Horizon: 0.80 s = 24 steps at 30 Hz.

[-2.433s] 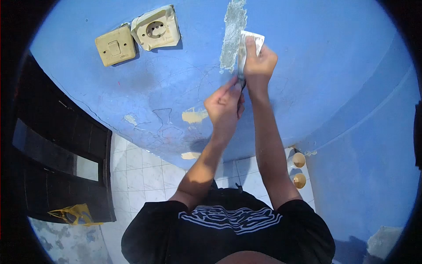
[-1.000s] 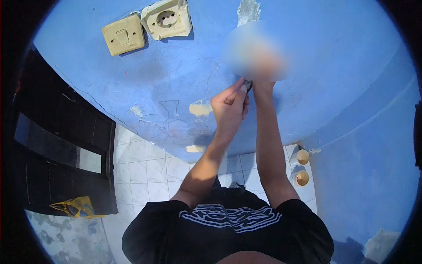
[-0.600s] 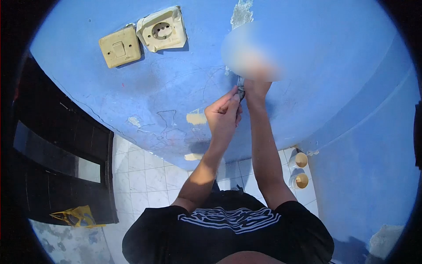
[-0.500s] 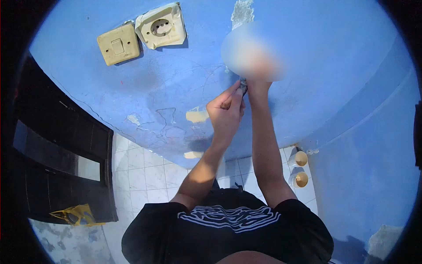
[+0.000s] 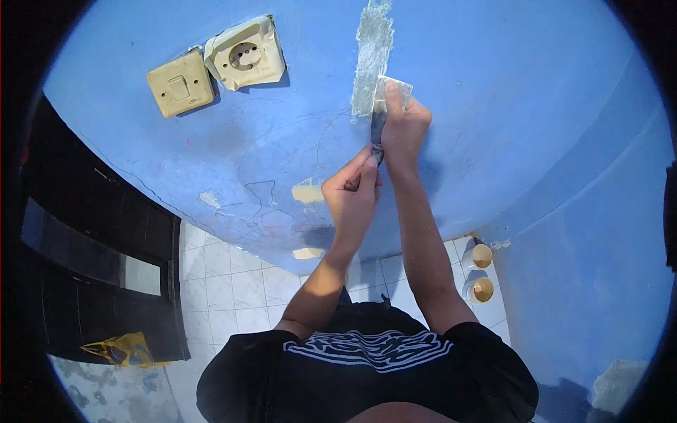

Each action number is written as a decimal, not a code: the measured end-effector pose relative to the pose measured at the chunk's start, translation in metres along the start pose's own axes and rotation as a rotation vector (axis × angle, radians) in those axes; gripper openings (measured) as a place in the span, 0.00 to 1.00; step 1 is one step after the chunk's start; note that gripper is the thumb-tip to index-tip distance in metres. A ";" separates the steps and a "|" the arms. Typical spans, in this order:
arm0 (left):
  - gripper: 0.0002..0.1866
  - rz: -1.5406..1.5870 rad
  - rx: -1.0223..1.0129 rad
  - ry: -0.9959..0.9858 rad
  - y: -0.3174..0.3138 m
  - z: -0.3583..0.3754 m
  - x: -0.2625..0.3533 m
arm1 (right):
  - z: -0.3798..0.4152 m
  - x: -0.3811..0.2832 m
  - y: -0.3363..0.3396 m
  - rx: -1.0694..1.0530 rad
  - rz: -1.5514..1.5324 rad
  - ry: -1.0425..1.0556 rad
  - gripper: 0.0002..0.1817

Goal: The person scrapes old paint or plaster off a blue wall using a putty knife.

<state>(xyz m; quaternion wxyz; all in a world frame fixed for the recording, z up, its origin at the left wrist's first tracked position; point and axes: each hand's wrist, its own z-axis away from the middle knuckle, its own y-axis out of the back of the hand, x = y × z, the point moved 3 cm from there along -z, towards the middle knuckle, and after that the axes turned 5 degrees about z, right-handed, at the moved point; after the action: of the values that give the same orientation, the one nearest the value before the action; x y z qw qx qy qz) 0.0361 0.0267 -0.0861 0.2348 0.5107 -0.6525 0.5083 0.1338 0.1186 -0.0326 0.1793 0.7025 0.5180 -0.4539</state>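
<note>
A grey-white strip of filler [image 5: 372, 60] runs up the blue wall [image 5: 317, 63] above my hands. Just right of its lower end, my right hand [image 5: 407, 130] grips a small flat pale plate [image 5: 404, 90], thumb laid on its face. Below and to the left, my left hand [image 5: 352, 194] pinches the dark handle of a putty knife [image 5: 378, 130], whose upper part reaches up beside my right hand and meets the plate. Part of the knife is hidden by my fingers.
A light switch [image 5: 180, 84] and a socket [image 5: 247, 55] are on the wall at upper left. Two round containers [image 5: 482, 289] stand on the tiled floor at right. Dark furniture [image 5: 92, 261] is at left, with a yellow bag [image 5: 127, 349] by its lower end.
Both hands have moved down and slightly left in view. The blur over my right hand is gone, so the plate and more of the filler strip now show.
</note>
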 end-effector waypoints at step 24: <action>0.20 -0.849 -0.131 -0.429 0.068 0.044 0.015 | 0.108 0.065 -0.014 -0.304 -0.470 -0.549 0.18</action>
<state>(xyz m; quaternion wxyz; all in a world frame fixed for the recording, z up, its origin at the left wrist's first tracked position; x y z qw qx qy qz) -0.0217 -0.0218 -0.1191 0.3135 0.8095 -0.4504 0.2087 0.0755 0.0829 -0.1396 0.3044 0.3825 0.6591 -0.5715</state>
